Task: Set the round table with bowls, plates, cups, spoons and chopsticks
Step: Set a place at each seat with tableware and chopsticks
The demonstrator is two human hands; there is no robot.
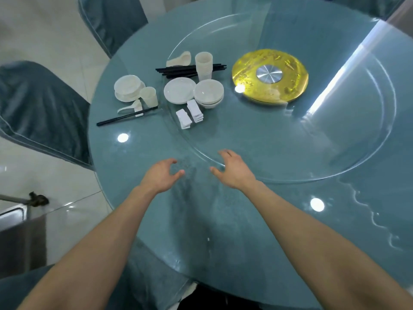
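Note:
My left hand (pixel 161 174) and my right hand (pixel 232 170) hover over the near part of the round blue table (pixel 156 209), fingers loosely curled, holding nothing. On the glass turntable (pixel 335 166) stand a stack of white plates (pixel 178 90), stacked bowls (pixel 208 92), stacked cups (pixel 203 66), spoons (pixel 180 59), a bundle of black chopsticks (pixel 176 71) and white chopstick rests (pixel 190 115). At the table's left edge one place is laid: a bowl on a plate (pixel 128 87), a cup (pixel 149 96), a spoon (pixel 130 106) and chopsticks (pixel 120 118) on a rest.
A gold disc with a silver hub (pixel 270 74) sits at the turntable's centre. Chairs with dark blue covers stand at the left (pixel 38 113) and the far left (pixel 111 21). Pale floor tiles lie left of the table.

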